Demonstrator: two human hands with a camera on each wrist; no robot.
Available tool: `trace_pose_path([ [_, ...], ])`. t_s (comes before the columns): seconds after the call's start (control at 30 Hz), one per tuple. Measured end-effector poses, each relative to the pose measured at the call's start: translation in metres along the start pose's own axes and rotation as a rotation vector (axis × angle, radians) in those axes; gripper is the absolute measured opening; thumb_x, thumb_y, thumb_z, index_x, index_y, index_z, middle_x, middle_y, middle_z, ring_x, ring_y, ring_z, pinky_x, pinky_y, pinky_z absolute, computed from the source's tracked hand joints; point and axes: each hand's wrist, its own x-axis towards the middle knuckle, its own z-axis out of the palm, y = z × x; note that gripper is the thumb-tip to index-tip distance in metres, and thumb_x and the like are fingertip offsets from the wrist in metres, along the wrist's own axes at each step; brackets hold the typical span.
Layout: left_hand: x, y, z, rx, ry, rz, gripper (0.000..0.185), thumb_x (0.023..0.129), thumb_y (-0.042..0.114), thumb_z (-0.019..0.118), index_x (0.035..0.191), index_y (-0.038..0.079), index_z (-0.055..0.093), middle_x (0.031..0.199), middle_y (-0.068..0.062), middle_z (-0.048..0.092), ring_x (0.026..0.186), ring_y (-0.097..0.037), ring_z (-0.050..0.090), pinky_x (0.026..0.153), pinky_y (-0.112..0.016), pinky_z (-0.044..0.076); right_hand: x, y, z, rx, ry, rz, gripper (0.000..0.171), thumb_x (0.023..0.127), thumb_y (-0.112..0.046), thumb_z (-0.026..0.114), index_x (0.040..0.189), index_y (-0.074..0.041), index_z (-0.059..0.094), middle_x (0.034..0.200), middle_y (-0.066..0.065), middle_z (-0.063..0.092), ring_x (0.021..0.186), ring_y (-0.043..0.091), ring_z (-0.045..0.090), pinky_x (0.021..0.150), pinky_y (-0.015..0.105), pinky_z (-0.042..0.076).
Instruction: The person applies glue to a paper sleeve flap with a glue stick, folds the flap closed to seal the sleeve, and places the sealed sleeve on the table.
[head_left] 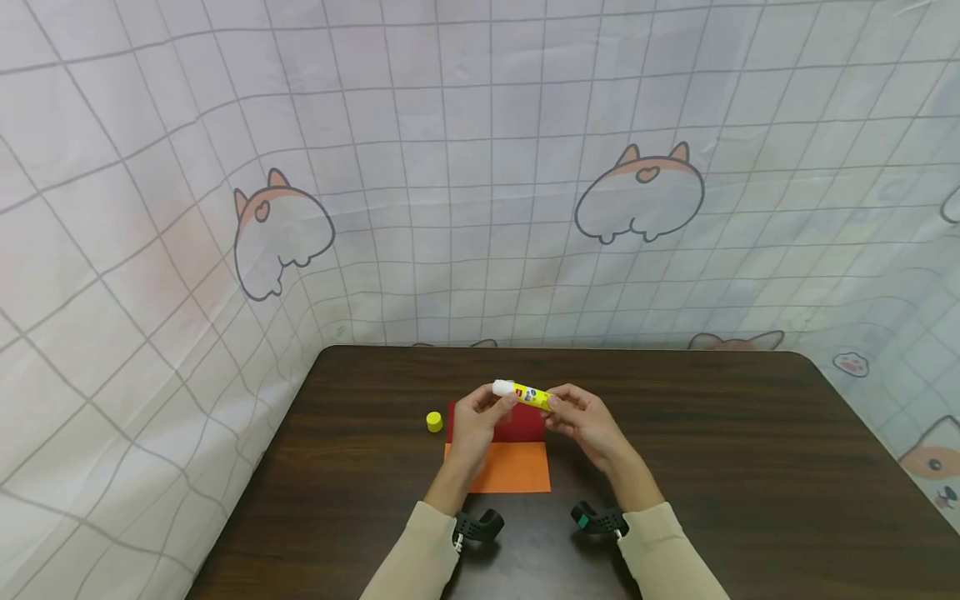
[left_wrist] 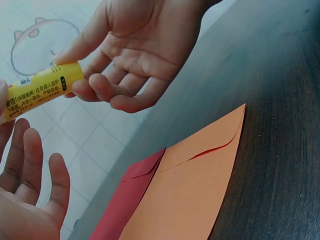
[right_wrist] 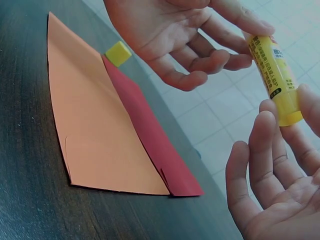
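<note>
Head view shows both hands raised above the dark bench point(head_left: 712, 433), sharing a yellow glue stick point(head_left: 527, 395): the left hand point(head_left: 474, 421) pinches its white end, the right hand point(head_left: 585, 421) pinches its base, other fingers loosely spread. Below them an orange envelope point(head_left: 517, 468) overlaps a red envelope point(head_left: 521, 425). A yellow cap point(head_left: 434, 422) stands just beside the red envelope.

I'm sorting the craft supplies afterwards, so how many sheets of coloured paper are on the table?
2. An orange sheet lies nearest the person, overlapping a red sheet behind it, under the hands. More could be hidden beneath them; I cannot tell.
</note>
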Motion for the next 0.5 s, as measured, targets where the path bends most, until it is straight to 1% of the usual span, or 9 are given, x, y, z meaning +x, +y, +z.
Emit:
trace_pose_path([
  [0.13,-0.0008,0.0009,0.0011,-0.012,0.003,-0.003,0.036,0.090,0.021,0.080,0.119,0.001,0.070,0.102,0.002,0.071,0.093,-0.015,0.065,0.081,-0.025,0.057,0.0008,0.0011,-0.0013,-0.028,0.012,-0.013,0.015,0.100,-0.018,0.067,0.113,-0.011,0.065,0.094,0.000,0.070,0.083,0.014,0.067,0.085,0.029,0.060],
  [0.23,-0.0015,0.0015,0.0011,-0.014,0.011,-0.002,0.036,0.090,0.020,0.080,0.119,0.001,0.070,0.101,0.002,0.070,0.093,-0.016,0.065,0.080,-0.024,0.057,0.0020,0.0023,-0.0016,-0.050,0.026,-0.023,0.017,0.098,-0.015,0.070,0.114,-0.011,0.066,0.098,0.000,0.069,0.088,0.019,0.068,0.087,0.031,0.060],
  [0.37,-0.0009,0.0006,0.0005,-0.012,0.019,-0.002,0.036,0.090,0.022,0.080,0.117,0.001,0.071,0.099,0.002,0.070,0.094,-0.020,0.065,0.081,-0.024,0.058,0.0037,0.0045,-0.0019,-0.084,0.046,-0.062,0.024,0.096,-0.012,0.072,0.119,-0.007,0.066,0.100,-0.001,0.068,0.095,0.026,0.067,0.091,0.036,0.059],
  [0.5,0.0007,-0.0015,-0.0007,-0.017,0.024,0.000,0.036,0.089,0.024,0.081,0.115,0.001,0.071,0.098,0.003,0.070,0.096,-0.025,0.066,0.081,-0.025,0.058,0.0038,0.0062,-0.0009,-0.110,0.071,-0.104,0.032,0.094,-0.008,0.073,0.123,0.000,0.063,0.101,-0.002,0.069,0.094,0.021,0.067,0.090,0.034,0.059],
])
